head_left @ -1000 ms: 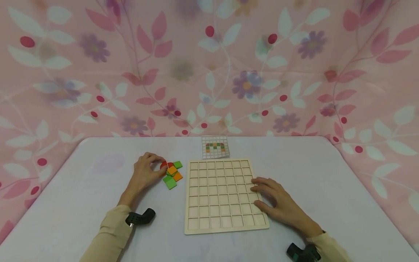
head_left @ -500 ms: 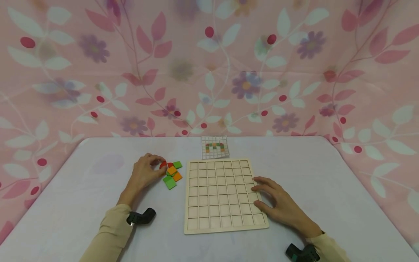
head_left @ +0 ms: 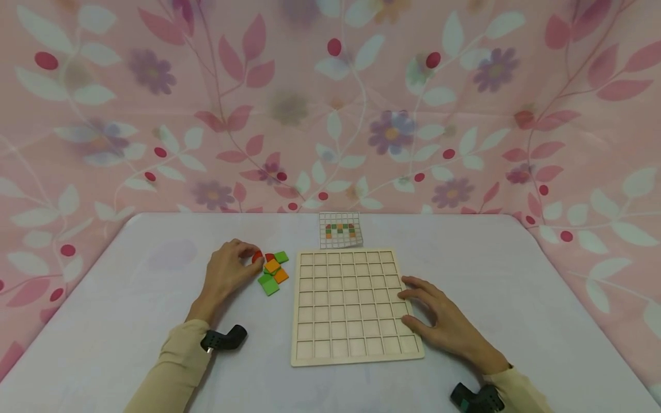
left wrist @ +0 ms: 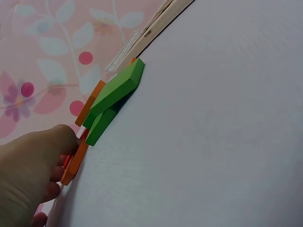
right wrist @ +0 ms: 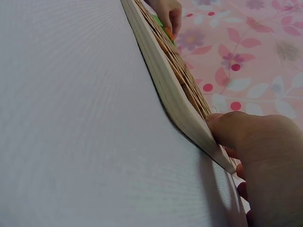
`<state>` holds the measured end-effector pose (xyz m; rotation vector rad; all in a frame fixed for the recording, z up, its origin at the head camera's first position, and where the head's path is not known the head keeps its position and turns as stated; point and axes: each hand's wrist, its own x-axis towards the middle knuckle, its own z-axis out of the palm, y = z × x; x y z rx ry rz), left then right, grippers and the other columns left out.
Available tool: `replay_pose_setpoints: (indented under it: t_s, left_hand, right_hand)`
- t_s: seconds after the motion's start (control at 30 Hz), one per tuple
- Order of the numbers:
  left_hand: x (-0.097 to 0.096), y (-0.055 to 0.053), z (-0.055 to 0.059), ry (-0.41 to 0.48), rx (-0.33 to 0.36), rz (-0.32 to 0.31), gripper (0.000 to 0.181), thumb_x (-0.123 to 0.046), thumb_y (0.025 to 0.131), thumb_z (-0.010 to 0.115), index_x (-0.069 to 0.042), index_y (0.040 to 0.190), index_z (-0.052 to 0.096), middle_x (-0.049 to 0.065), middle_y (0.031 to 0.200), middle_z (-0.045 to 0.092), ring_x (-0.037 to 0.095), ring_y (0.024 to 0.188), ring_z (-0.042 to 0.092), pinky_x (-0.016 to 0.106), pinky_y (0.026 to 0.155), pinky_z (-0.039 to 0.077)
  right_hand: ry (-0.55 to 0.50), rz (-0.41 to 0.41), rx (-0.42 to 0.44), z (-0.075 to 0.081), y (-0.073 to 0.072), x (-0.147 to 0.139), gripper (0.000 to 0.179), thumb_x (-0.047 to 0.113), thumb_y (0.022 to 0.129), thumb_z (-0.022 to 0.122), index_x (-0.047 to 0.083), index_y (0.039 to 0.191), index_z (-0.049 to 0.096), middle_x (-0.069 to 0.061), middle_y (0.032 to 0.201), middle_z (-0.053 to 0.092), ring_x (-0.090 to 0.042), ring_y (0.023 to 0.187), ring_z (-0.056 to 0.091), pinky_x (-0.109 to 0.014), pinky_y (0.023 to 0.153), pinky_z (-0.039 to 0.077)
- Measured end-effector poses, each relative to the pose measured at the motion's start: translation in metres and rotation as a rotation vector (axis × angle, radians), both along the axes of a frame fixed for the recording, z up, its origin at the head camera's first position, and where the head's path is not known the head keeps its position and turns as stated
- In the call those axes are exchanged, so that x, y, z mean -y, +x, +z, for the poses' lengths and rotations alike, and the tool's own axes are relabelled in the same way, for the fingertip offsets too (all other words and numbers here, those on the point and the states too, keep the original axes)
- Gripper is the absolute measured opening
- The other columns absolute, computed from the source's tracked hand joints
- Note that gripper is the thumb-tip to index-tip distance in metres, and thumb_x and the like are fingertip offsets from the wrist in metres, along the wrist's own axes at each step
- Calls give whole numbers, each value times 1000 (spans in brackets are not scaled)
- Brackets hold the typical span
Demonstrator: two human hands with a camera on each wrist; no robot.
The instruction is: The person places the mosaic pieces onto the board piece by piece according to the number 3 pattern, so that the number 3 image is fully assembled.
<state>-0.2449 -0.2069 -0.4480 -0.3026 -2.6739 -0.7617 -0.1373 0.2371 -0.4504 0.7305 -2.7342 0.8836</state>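
Observation:
My left hand pinches a small red tile between thumb and fingers; its full shape is hidden. Right beside it lies a loose pile of flat tiles: another red tile, several green tiles and orange tiles. In the left wrist view, green tiles overlap, and an orange-looking tile sits by the thumb. My right hand rests its fingertips on the right edge of a wooden grid board. The right wrist view shows its thumb on the board's rim.
A small pattern card with a printed grid of coloured shapes lies behind the board. Everything rests on a white-covered table. A pink floral cloth hangs behind it. Each wrist wears a black camera.
The red tile at my left fingertips has slid slightly left, opening a gap from the other red tile. My right hand stays on the board's edge. The head view has shifted slightly.

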Motion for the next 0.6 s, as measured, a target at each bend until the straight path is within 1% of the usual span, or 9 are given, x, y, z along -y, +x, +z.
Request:
replay_pose_setpoints:
  t_s: [0.1, 0.17, 0.33, 0.47, 0.6]
  left_hand:
    - [0, 1, -1, 3, -30, 12, 25, -29, 81, 70, -11, 98, 71, 9, 96, 66, 27, 89, 58, 48, 77, 46]
    - [0, 1, -1, 12, -49, 8, 24, -26, 81, 70, -10, 98, 70, 10, 96, 66, 28, 89, 58, 47, 76, 47]
    - [1, 1, -1, 42, -80, -34, 23, -22, 81, 70, -8, 98, 69, 10, 92, 68, 26, 85, 59, 43, 78, 45]
    - [1, 0, -2, 58, -92, -60, 23, -19, 82, 69, -5, 100, 69, 11, 91, 68, 25, 83, 59, 43, 78, 45]
    - [1, 0, -3, 72, -95, -81, 25, -19, 84, 69, -5, 105, 69, 12, 95, 69, 25, 87, 60, 44, 81, 46]
  right_hand:
    - [0, -1, 0, -1, 0, 0, 39, 34, 83, 72, 26, 118, 60, -1, 144, 43, -24, 135, 39, -47, 101, 35]
    - [1, -1, -6, -1, 0, 0, 39, 34, 83, 72, 26, 118, 59, -1, 144, 44, -24, 135, 39, -46, 101, 35]
    - [1, -3, -22, -3, 0, -1, 39, 34, 82, 73, 27, 118, 59, -1, 143, 45, -25, 133, 40, -44, 100, 36]
    - [-3, 6, -8, -2, 0, -1, 39, 34, 83, 72, 27, 119, 59, -1, 144, 44, -25, 134, 40, -47, 100, 36]
    - [-3, 11, 5, -1, 0, -1, 39, 34, 83, 71, 27, 119, 58, -1, 144, 43, -25, 135, 39, -49, 100, 36]
